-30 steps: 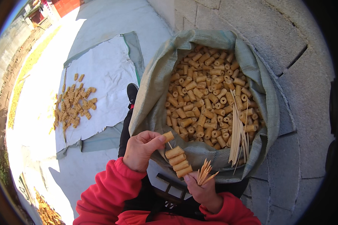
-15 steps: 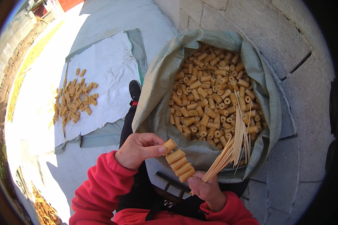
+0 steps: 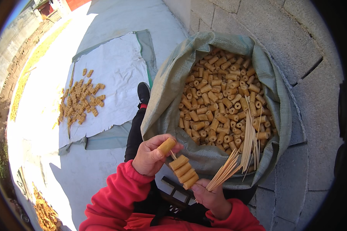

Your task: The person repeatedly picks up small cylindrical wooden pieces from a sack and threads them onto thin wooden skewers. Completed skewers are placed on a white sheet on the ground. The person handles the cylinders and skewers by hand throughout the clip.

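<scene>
Roll (image 3: 166,146) has edged outward, pinched in left hand (image 3: 147,158); right hand (image 3: 211,196) grips skewers (image 3: 223,173); sheet (image 3: 115,73) overlies pale floor (image 3: 90,167).

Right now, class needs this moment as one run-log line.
left hand: pinching roll at upper end of skewer; right hand: holding stick bundle; threaded rolls: between hands; sack: open

Inscriptions: none legible. Skewered rolls (image 3: 185,173), in the grip: unmarked to view. Woven sack (image 3: 162,104), just beyond it: likewise. White sheet (image 3: 117,61), farther left: likewise.
</scene>
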Demonstrator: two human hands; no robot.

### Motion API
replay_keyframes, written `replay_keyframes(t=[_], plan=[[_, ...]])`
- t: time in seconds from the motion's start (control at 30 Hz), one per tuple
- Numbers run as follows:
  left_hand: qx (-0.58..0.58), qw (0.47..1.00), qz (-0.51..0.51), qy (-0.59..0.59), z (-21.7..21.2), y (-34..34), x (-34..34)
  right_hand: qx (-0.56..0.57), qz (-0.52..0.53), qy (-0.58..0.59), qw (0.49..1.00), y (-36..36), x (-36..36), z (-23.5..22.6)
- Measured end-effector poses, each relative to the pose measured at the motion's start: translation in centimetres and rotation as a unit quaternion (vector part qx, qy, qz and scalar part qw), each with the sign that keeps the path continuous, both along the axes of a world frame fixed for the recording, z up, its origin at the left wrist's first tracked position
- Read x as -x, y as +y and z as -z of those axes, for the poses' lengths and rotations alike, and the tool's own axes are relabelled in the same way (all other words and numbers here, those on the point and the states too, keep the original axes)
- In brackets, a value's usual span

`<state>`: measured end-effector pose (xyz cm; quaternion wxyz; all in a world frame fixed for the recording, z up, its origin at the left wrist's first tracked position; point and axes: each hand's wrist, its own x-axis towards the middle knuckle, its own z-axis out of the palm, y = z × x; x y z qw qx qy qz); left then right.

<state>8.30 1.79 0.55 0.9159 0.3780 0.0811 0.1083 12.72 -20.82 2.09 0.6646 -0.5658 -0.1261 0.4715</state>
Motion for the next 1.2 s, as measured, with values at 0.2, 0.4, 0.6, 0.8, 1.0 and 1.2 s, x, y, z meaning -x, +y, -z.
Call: replay_keyframes(t=[0.2,0.4,0.6,0.8,1.0,1.2], plan=[[-0.011,1.000,-0.001,-0.013,-0.2,0.6,-0.1,0.008,-0.020,-0.059,0.998,0.0,0.2,0.0],[0.010,0.998,0.041,-0.041,1.1,1.1,0.3,0.013,-0.033,-0.032,0.999,0.1,-0.2,-0.7],[-0.131,0.985,0.109,-0.030,0.5,3.0,0.4,0.013,-0.023,0.015,1.000,-0.1,0.1,-0.3],[-0.142,0.972,0.189,0.002,-0.4,1.3,0.6,0.015,-0.008,-0.056,0.998,0.1,1.4,0.1],[0.049,0.988,0.136,-0.055,0.4,-1.6,0.0,0.013,0.005,-0.048,0.999,0.5,1.1,0.2],[0.068,0.996,0.046,-0.026,1.6,-1.8,0.8,0.027,0.007,-0.038,0.999,1.0,0.8,0.1]])
